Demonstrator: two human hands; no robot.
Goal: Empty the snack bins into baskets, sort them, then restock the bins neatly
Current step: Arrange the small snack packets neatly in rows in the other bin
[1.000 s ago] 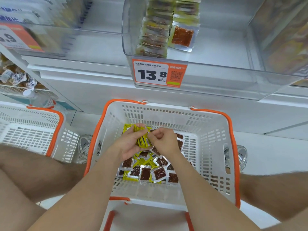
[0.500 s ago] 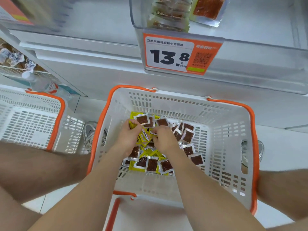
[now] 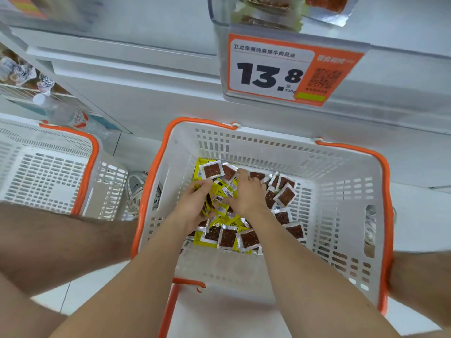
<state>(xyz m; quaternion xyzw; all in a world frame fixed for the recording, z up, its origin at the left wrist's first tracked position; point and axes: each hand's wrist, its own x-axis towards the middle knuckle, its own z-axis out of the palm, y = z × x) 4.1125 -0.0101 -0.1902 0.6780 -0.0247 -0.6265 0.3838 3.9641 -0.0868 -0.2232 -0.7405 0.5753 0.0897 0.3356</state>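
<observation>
White basket [image 3: 341,167] — left hand [image 3: 191,207] curled round yellow packet stack [image 3: 207,203]; right hand [image 3: 246,193] fingers stretched, resting on loose packets [image 3: 284,196]

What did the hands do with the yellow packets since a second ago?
A second ago both hands pinched one stack of yellow packets above the pile. Now the left hand alone holds the yellow packets, lower in the basket, and the right hand has let go and reached forward onto the loose packets. The basket and price tag stayed put.
</observation>
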